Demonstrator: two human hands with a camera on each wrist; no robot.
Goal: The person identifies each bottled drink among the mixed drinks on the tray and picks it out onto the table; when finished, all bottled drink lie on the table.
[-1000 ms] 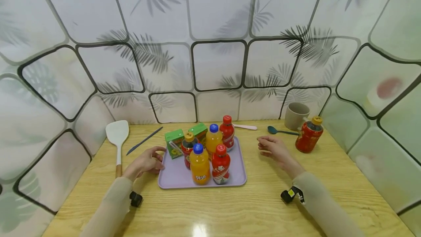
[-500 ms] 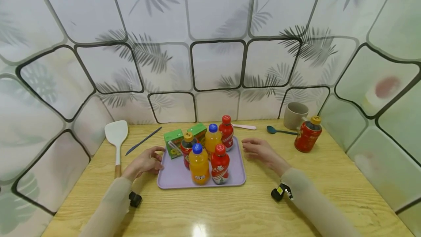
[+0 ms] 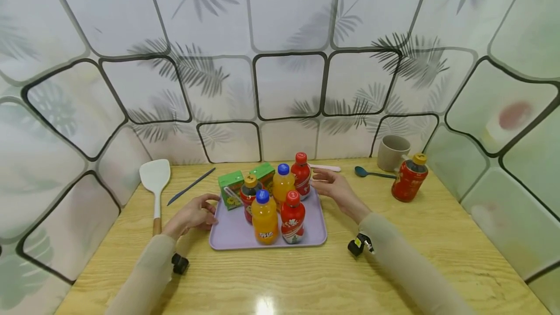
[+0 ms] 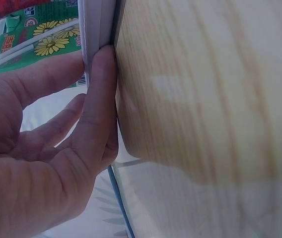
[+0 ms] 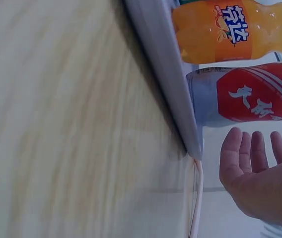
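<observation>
At the left rim of the lilac tray point(image 3: 227, 237), the left hand point(image 3: 192, 217) pinches the edge; in the left wrist view the thumb and a finger of this hand point(image 4: 71, 114) lie on either side of the tray wall point(image 4: 97, 25). The right hand point(image 3: 338, 192) is beside the rear red bottle point(image 3: 301, 179), fingers extended and slightly bent. In the right wrist view, a small gap separates its lower fingers point(image 5: 244, 148) from the red bottle point(image 5: 245, 94). Also standing on the tray are a front red bottle point(image 3: 293, 220), orange bottles point(image 3: 265, 222), a dark bottle point(image 3: 248, 203) and green cartons point(image 3: 232, 193).
Left of the tray lie a white spatula point(image 3: 156, 176) and a blue stick point(image 3: 191, 187). A pink utensil point(image 3: 325, 167) is behind the right hand. Farther right are a dark spoon point(image 3: 376, 175), a beige mug point(image 3: 393, 154) and another red bottle point(image 3: 409, 180).
The right hand has moved left and back, from the table right of the tray to beside the rear red bottle. The left hand has stayed at the tray's rim.
</observation>
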